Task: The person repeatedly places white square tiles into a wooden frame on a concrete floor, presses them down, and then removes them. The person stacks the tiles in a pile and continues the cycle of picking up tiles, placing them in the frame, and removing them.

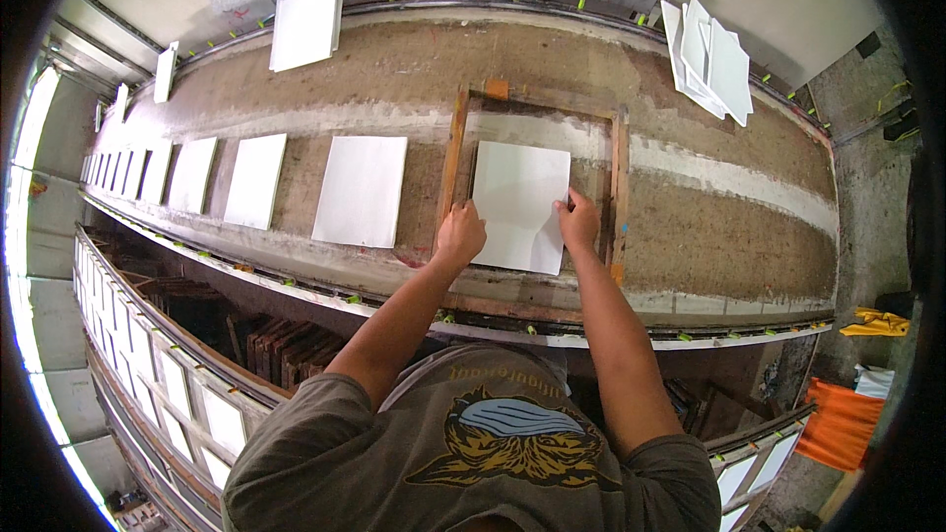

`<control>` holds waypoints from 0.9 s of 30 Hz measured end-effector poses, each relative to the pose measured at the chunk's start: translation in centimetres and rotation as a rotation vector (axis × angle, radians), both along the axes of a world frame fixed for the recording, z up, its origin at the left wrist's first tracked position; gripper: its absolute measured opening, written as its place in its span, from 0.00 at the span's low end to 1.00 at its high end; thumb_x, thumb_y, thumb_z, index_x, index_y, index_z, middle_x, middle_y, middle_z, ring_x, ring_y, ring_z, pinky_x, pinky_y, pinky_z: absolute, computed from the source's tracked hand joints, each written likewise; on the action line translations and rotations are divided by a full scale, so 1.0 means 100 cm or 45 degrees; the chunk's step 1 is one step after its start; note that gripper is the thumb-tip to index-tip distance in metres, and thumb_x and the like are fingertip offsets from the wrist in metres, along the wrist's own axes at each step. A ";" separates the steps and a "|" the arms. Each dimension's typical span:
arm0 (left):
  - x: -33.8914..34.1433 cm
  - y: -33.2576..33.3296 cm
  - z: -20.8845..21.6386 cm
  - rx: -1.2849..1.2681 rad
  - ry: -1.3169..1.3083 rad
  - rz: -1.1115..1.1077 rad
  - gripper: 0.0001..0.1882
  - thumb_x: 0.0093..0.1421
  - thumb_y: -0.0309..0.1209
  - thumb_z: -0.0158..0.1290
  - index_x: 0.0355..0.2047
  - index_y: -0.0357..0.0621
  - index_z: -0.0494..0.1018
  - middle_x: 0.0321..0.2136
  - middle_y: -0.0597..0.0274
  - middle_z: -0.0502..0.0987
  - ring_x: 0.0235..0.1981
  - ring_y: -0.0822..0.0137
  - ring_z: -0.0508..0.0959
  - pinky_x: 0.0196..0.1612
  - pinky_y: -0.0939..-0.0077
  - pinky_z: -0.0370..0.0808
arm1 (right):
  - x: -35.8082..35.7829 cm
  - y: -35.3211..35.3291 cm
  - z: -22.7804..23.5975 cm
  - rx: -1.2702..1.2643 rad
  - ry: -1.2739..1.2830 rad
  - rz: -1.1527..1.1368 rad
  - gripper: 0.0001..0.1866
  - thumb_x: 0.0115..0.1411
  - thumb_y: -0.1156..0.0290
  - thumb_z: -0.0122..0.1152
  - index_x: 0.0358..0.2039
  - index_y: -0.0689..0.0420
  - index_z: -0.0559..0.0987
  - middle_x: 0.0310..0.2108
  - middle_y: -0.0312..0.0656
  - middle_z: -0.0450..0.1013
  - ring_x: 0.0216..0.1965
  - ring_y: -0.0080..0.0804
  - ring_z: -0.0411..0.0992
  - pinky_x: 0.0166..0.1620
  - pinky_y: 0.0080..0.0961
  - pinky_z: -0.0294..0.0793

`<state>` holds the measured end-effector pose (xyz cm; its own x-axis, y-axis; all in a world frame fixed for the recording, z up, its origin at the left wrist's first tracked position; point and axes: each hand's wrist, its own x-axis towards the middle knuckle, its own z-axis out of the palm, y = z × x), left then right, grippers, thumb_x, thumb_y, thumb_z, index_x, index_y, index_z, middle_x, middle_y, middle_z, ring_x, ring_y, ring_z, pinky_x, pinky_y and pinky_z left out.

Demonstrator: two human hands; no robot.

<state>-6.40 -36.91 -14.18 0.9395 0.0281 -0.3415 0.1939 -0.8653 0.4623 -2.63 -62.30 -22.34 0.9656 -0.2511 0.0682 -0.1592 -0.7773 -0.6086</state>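
Note:
A white rectangular sheet [519, 207] lies within a wooden frame [620, 167] on the long brown-stained table. My left hand [460, 234] has its fingers curled at the sheet's left edge, with the wrist crossing the near left part of the frame. At the right edge, my right hand [579, 221] pinches the sheet between thumb and fingers. A thin dark gap shows along the sheet's upper left side. Just left of the frame another white sheet [361, 191] lies flat on the table.
More white sheets [256, 180] run in a row to the far left. White stacks sit along the far edge, at the left [305, 25] and right [708, 59]. Green clips [581, 3] line the table rails. Another table with white sheets [225, 421] stands behind, left. Orange cloth [840, 424] hangs at right.

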 end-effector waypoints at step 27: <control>0.018 -0.042 -0.049 0.091 -0.306 -0.367 0.40 0.73 0.50 0.38 0.74 0.37 0.44 0.75 0.42 0.41 0.76 0.40 0.38 0.75 0.42 0.38 | 0.005 0.048 0.032 -0.568 0.174 0.357 0.39 0.71 0.45 0.46 0.75 0.53 0.52 0.76 0.52 0.44 0.76 0.54 0.43 0.73 0.57 0.44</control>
<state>-4.61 -41.12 -19.04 0.9654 -0.2331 -0.1170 -0.1686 -0.9000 0.4019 -2.10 -57.54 -19.13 0.9989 0.0421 -0.0216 0.0370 -0.9794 -0.1986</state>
